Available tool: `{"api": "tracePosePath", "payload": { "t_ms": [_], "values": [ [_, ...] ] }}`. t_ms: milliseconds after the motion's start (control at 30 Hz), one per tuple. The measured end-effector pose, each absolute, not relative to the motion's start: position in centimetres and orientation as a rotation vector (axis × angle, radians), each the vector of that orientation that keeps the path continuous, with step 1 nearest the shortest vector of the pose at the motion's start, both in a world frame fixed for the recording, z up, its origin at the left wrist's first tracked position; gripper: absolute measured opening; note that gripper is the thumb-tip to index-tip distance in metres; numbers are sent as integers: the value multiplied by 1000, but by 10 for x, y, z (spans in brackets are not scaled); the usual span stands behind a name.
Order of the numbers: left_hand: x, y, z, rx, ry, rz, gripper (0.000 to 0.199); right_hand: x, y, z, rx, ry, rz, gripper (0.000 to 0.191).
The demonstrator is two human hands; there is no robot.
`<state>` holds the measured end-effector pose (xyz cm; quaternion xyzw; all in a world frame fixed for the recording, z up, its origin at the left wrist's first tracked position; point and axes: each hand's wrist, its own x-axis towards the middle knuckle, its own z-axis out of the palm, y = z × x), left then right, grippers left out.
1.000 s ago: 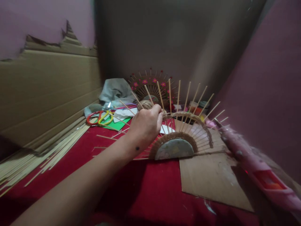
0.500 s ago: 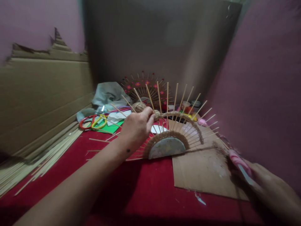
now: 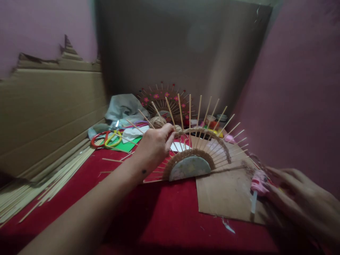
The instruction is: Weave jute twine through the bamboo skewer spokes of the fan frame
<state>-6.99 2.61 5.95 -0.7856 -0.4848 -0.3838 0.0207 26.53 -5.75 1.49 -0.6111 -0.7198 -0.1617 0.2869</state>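
Note:
My left hand [image 3: 158,141] pinches the end of a braided twine strip [image 3: 205,130], which arches across the thin sticks [image 3: 190,109] of a half-round fan frame. At the frame's base is a pale floral half-disc [image 3: 190,168] edged with a woven brown band [image 3: 191,152]. On the right, my right hand [image 3: 300,198] has its fingers stretched out beside a pink glue gun [image 3: 259,182]. A clear glue stick [image 3: 254,202] pokes out of the gun towards me. Whether the fingertips still touch the gun, I cannot tell.
A cardboard sheet [image 3: 225,198] lies on the red cloth [image 3: 159,219]. Red- and yellow-handled scissors [image 3: 113,139], green paper [image 3: 124,146] and a twine ball [image 3: 157,122] sit behind. Loose sticks [image 3: 53,180] line the left; a flowered fan [image 3: 162,96] stands at the back.
My right hand has loosened from the glue gun, which has turned and now rests at the cardboard's right. My left hand keeps its pinch on the strip.

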Motion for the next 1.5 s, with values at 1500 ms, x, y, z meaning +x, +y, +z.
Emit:
{"api": "tracePosePath", "payload": {
  "t_ms": [1500],
  "values": [
    [-64,23,60,-2309,-1623,-1374,17,74,48,86,-1172,-2158,-131,19]
  ]
}}
